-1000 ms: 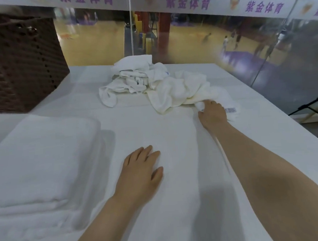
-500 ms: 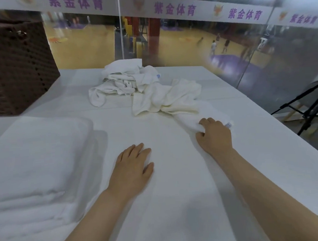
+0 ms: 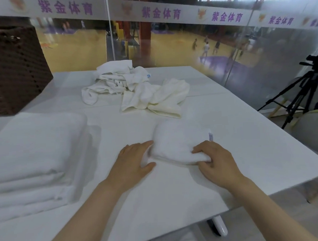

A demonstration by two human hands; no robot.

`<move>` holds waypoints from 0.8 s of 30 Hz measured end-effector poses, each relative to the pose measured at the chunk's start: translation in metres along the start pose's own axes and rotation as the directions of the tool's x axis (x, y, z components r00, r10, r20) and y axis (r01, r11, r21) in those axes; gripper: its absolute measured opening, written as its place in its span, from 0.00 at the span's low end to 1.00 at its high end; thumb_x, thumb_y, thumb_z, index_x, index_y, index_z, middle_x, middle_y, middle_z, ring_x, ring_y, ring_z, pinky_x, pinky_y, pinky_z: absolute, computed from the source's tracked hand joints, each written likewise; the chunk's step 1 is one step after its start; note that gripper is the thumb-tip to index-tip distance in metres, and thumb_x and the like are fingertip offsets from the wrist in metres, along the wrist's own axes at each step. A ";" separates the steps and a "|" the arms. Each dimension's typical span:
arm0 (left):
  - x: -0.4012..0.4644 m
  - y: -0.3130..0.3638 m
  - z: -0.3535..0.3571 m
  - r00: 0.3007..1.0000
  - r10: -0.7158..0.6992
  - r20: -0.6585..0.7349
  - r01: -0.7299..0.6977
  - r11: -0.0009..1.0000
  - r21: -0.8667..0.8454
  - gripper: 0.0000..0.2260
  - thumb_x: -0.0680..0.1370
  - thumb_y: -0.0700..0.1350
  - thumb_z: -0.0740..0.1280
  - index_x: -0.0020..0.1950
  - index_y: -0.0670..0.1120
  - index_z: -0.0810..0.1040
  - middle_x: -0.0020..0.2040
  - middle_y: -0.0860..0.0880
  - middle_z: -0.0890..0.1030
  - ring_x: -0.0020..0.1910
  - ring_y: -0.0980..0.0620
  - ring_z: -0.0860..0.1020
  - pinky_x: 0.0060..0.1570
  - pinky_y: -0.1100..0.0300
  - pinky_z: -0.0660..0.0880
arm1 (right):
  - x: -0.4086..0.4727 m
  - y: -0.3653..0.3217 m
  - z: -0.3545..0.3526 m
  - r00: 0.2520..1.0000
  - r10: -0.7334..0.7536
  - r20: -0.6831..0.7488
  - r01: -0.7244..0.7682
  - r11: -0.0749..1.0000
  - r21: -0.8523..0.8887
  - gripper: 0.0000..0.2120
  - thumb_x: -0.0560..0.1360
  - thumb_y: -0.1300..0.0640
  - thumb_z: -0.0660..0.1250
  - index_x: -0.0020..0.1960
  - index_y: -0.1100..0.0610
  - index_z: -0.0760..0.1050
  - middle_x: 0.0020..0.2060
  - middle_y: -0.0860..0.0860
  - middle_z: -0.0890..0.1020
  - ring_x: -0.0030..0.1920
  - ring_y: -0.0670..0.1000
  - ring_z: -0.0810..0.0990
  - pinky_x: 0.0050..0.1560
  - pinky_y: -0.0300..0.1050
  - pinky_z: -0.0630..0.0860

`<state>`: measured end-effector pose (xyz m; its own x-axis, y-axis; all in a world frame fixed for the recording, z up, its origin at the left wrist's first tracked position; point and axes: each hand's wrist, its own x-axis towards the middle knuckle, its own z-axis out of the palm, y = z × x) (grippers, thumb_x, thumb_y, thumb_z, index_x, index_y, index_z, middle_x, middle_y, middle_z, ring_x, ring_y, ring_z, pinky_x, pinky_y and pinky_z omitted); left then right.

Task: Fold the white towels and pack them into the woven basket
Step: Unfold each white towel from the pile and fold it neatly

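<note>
Hands: two, left hand (image 3: pixel 132 160) and right hand (image 3: pixel 217 158). White towel (image 3: pixel 180 139) held between hands: one. Crumpled towels in far heap (image 3: pixel 133 86): exact count unclear, several. Folded towel stack (image 3: pixel 31 152): one stack, layers hard to separate. Woven basket (image 3: pixel 11 69): one. White table (image 3: pixel 249 142): one. Tripod (image 3: pixel 300 93): one.

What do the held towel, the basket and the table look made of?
Towel: soft white terry-like cloth, matt, with a sewn tag. Basket: dark brown woven strands, probably rattan or plastic wicker. Table: smooth white hard top, slightly glossy, likely laminate.
</note>
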<state>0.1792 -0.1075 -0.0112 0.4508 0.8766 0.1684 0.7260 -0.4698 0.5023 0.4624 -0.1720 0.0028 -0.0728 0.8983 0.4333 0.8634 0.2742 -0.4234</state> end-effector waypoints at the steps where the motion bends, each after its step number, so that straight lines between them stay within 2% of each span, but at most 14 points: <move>1: -0.001 0.001 0.003 1.000 0.019 -0.001 -0.019 1.000 0.001 0.28 0.75 0.63 0.62 0.74 0.59 0.63 0.65 0.58 0.74 0.65 0.55 0.71 0.70 0.50 0.63 | -0.004 -0.002 -0.001 1.000 -0.004 0.011 0.004 1.000 0.018 0.14 0.69 0.50 0.57 0.50 0.46 0.78 0.46 0.38 0.79 0.47 0.45 0.77 0.43 0.49 0.77; 4: 0.000 0.007 0.007 0.997 0.049 -0.058 -0.050 0.998 -0.027 0.26 0.75 0.62 0.59 0.72 0.56 0.67 0.60 0.57 0.77 0.59 0.54 0.75 0.64 0.50 0.69 | -0.012 -0.003 -0.001 0.999 -0.029 0.045 0.027 0.998 0.056 0.15 0.72 0.50 0.59 0.54 0.46 0.79 0.51 0.36 0.79 0.54 0.42 0.77 0.51 0.45 0.76; 6: 0.002 0.013 0.008 0.993 0.052 -0.101 -0.055 0.998 -0.023 0.25 0.76 0.58 0.60 0.72 0.55 0.69 0.54 0.55 0.78 0.53 0.53 0.76 0.58 0.52 0.72 | -0.013 0.002 -0.005 0.995 -0.036 0.091 0.025 0.992 0.120 0.16 0.75 0.51 0.59 0.60 0.46 0.79 0.57 0.33 0.78 0.60 0.38 0.75 0.59 0.41 0.74; 8: 0.005 0.018 0.010 0.991 0.042 -0.130 -0.043 0.999 0.000 0.23 0.76 0.55 0.63 0.72 0.55 0.69 0.48 0.55 0.76 0.47 0.53 0.74 0.54 0.53 0.73 | -0.013 0.009 -0.011 0.986 -0.046 0.162 0.018 0.985 0.171 0.18 0.79 0.57 0.60 0.65 0.45 0.76 0.62 0.33 0.76 0.65 0.36 0.72 0.66 0.38 0.69; 11: 0.010 0.023 0.012 0.984 0.012 -0.179 -0.010 1.000 0.015 0.23 0.75 0.51 0.69 0.70 0.56 0.71 0.47 0.54 0.73 0.43 0.53 0.74 0.51 0.53 0.73 | -0.012 0.015 -0.017 0.972 -0.091 0.217 0.070 0.992 0.101 0.26 0.78 0.67 0.57 0.69 0.43 0.72 0.67 0.31 0.69 0.70 0.34 0.66 0.72 0.35 0.61; 13: 0.012 0.027 0.014 0.980 0.021 -0.199 -0.018 1.000 0.017 0.23 0.75 0.48 0.70 0.69 0.55 0.72 0.46 0.53 0.71 0.40 0.53 0.72 0.48 0.54 0.74 | -0.010 0.018 -0.016 0.972 -0.150 0.183 0.150 0.989 0.013 0.29 0.75 0.68 0.54 0.69 0.45 0.73 0.70 0.36 0.69 0.72 0.37 0.63 0.74 0.36 0.56; 16: 0.011 0.031 0.018 0.973 0.047 -0.225 -0.046 0.999 0.013 0.22 0.75 0.43 0.69 0.68 0.54 0.74 0.47 0.52 0.71 0.38 0.54 0.71 0.44 0.57 0.73 | -0.009 0.026 -0.014 0.969 -0.206 0.138 0.218 0.973 -0.076 0.28 0.73 0.64 0.50 0.67 0.50 0.76 0.69 0.44 0.73 0.71 0.44 0.66 0.76 0.42 0.54; 19: 0.012 0.034 0.021 0.972 0.068 -0.224 -0.063 0.998 0.030 0.22 0.75 0.40 0.68 0.68 0.53 0.75 0.49 0.51 0.70 0.38 0.53 0.71 0.43 0.59 0.74 | -0.023 0.024 -0.009 0.983 -0.141 0.113 0.144 0.989 -0.018 0.27 0.74 0.61 0.50 0.68 0.49 0.74 0.68 0.42 0.73 0.71 0.42 0.66 0.75 0.38 0.56; 20: 0.011 0.034 0.022 0.975 0.062 -0.211 -0.060 0.998 0.015 0.22 0.76 0.39 0.67 0.69 0.53 0.74 0.50 0.51 0.69 0.39 0.53 0.71 0.43 0.62 0.73 | -0.028 0.022 -0.008 0.986 -0.117 0.115 0.116 0.993 0.018 0.27 0.73 0.60 0.51 0.68 0.48 0.74 0.69 0.41 0.72 0.72 0.40 0.65 0.74 0.36 0.56; 22: 0.010 0.035 0.022 0.984 0.039 -0.175 -0.049 0.997 -0.055 0.23 0.77 0.37 0.64 0.70 0.53 0.73 0.52 0.52 0.67 0.41 0.54 0.72 0.42 0.73 0.68 | -0.028 0.015 -0.015 0.977 -0.061 0.203 0.045 0.996 0.083 0.26 0.72 0.54 0.52 0.68 0.45 0.73 0.69 0.37 0.71 0.73 0.37 0.63 0.74 0.34 0.55; 24: 0.009 0.038 0.020 0.990 0.012 -0.140 -0.035 0.986 -0.162 0.24 0.77 0.36 0.63 0.71 0.53 0.71 0.55 0.52 0.66 0.42 0.57 0.72 0.45 0.75 0.68 | -0.012 0.007 -0.034 0.938 0.012 0.346 -0.054 0.992 0.112 0.22 0.75 0.48 0.54 0.66 0.43 0.75 0.67 0.35 0.72 0.71 0.37 0.66 0.73 0.35 0.57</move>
<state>0.2211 -0.1199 -0.0075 0.3824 0.8766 0.2921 0.6160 -0.4774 0.6266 0.4861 -0.1926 0.0216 -0.2302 0.9649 0.1265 0.8045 0.2619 -0.5331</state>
